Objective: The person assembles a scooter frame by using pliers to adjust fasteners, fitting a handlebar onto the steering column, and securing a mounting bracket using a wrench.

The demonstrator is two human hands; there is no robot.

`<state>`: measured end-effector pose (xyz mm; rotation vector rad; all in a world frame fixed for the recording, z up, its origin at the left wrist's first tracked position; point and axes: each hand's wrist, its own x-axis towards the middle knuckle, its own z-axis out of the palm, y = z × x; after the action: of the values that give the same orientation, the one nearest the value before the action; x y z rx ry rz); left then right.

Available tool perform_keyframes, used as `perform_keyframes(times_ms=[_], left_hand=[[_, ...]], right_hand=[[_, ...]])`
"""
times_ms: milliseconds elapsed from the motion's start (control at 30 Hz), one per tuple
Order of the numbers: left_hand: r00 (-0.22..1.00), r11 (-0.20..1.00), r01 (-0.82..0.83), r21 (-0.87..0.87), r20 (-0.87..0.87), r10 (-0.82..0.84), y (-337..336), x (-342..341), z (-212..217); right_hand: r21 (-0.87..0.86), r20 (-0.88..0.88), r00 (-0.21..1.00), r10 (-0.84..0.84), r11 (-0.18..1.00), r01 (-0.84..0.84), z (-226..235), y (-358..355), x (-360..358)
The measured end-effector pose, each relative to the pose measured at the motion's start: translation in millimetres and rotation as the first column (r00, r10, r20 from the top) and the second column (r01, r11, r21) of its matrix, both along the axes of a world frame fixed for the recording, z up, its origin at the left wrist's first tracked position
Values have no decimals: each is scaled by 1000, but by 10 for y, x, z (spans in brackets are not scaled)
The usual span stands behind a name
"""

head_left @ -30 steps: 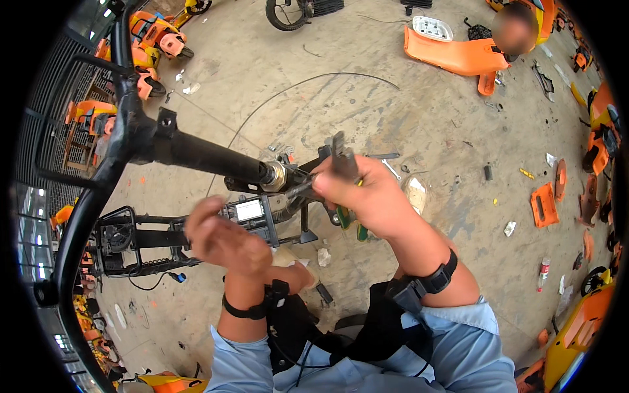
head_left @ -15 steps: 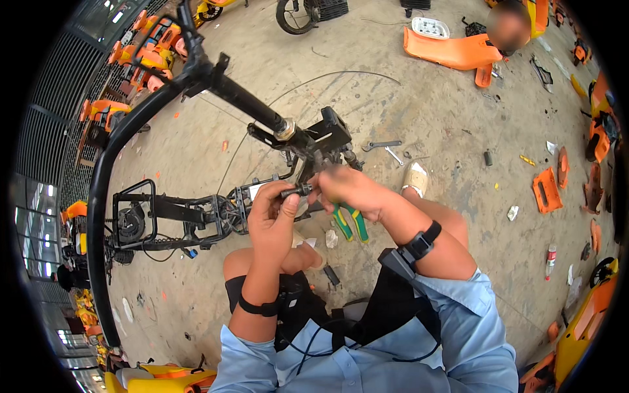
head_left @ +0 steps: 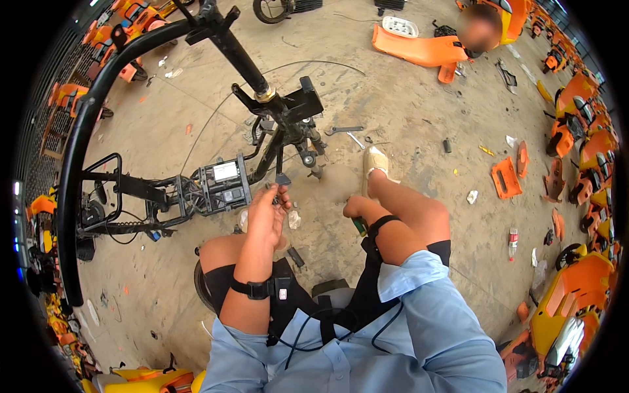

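A black bike frame (head_left: 196,187) is seen lying stripped on the concrete floor (head_left: 406,131), its steering column (head_left: 242,59) rising toward the top of the view and a boxy black unit with a pale label (head_left: 225,180) fixed at its middle. The left hand (head_left: 267,213) is raised just in front of that unit, with the fingers pinched together on a small dark part (head_left: 280,195) that cannot be made out clearly; a black band (head_left: 252,288) is worn on that wrist. The right hand (head_left: 355,209) is lowered beside the right knee and is closed around a green-handled tool (head_left: 360,226), of which only a short piece of handle is shown below the fist. A black band is worn on this wrist as well. A pale shoe (head_left: 375,162) is planted on the floor just beyond the right hand. 2 wrenches (head_left: 346,132) are laid on the floor near the frame's head bracket (head_left: 298,108). Farther off, an orange panel (head_left: 419,49) is seen near another person at the top edge, and more orange parts (head_left: 504,178) are scattered to the right.
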<state>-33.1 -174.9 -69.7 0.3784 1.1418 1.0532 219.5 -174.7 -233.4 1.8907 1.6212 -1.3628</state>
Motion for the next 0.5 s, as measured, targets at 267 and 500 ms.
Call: perform_keyframes(times_ms=[267,500], left_hand=[[928,977,202,67,-332,-169,-63,120,-68],[780,895,444,-49,-470,-413,20,29,-391]], right_hand=[[99,161,968,-194,979,180,-402,-82,6],[53,111,780,-615,788,613,-1343,-287,-71]])
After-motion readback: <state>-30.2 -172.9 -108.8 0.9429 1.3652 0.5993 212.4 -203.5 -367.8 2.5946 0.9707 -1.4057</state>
